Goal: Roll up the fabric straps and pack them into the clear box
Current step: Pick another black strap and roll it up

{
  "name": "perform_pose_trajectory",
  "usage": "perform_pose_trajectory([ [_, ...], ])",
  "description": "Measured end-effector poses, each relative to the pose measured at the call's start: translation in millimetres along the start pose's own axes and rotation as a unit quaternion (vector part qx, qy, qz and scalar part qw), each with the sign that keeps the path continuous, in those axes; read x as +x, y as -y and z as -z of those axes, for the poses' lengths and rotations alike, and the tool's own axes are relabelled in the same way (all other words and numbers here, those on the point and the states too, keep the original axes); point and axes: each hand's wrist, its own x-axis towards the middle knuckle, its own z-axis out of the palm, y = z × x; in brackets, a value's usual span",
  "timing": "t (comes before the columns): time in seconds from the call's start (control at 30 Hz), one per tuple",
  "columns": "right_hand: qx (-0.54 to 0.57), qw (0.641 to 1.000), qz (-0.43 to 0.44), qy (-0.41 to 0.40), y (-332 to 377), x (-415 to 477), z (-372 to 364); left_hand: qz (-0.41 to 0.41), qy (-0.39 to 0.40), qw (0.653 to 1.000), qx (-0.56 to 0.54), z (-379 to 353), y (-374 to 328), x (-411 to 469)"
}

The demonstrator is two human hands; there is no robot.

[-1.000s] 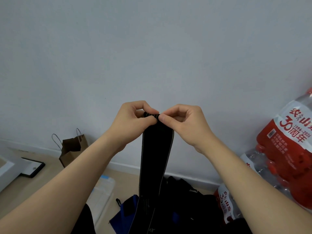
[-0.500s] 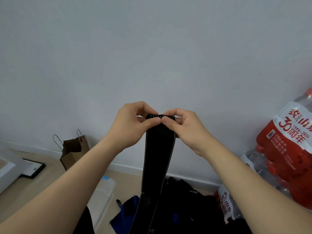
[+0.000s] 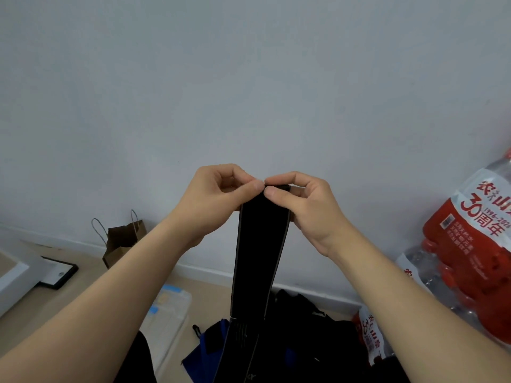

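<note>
- Paper bag (image 3: 121, 241) stands well left of the black strap (image 3: 261, 250).
- What looks like the clear box (image 3: 168, 308) lies low left of the strap.
- Left hand (image 3: 218, 200) pinches the strap's top edge.
- The strap hangs down from both hands.
- Right hand (image 3: 304, 205) pinches the same edge, just beside the left hand.
- Red-labelled water bottles (image 3: 470, 244) sit far right of the strap.

left grip (image 3: 218, 200), right grip (image 3: 307, 208), both pinching strap (image 3: 262, 244)

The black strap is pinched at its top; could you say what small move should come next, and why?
Probably roll the top edge over a turn: the left hand and right hand pinch only a small fold at the top of the black strap, and most of it hangs unrolled.
</note>
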Motion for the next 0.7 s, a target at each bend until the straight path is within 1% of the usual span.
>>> perform_pose_trajectory([
  [0.13,0.004,1.0,-0.007,0.005,2,-2,0,-0.006,-0.011,1.0,0.02,5,0,-2],
  [0.2,-0.041,0.999,0.0,0.012,0,-1,0,-0.014,-0.022,0.999,0.027,4,0,-2],
  [0.27,-0.076,0.997,0.026,0.003,0,0,-3,-0.01,-0.036,0.999,0.028,4,0,-2],
  [0.3,-0.075,0.996,0.037,-0.008,1,0,-4,-0.002,-0.033,0.999,0.023,4,0,-3],
  [0.37,-0.067,0.996,0.051,-0.021,1,1,-3,0.022,-0.001,1.0,0.008,4,0,-5],
  [0.43,-0.076,0.995,0.057,-0.011,1,0,-1,0.047,0.018,0.999,-0.003,4,0,-7],
  [0.53,-0.084,0.995,0.049,0.006,1,-3,-1,0.042,0.01,0.999,-0.018,6,3,-6],
  [0.63,-0.04,0.999,0.008,0.024,4,-3,3,0.026,0.0,0.999,-0.021,7,6,-5],
  [0.7,-0.063,0.997,-0.008,0.036,6,-4,7,0.016,0.003,1.0,-0.02,5,7,-4],
])
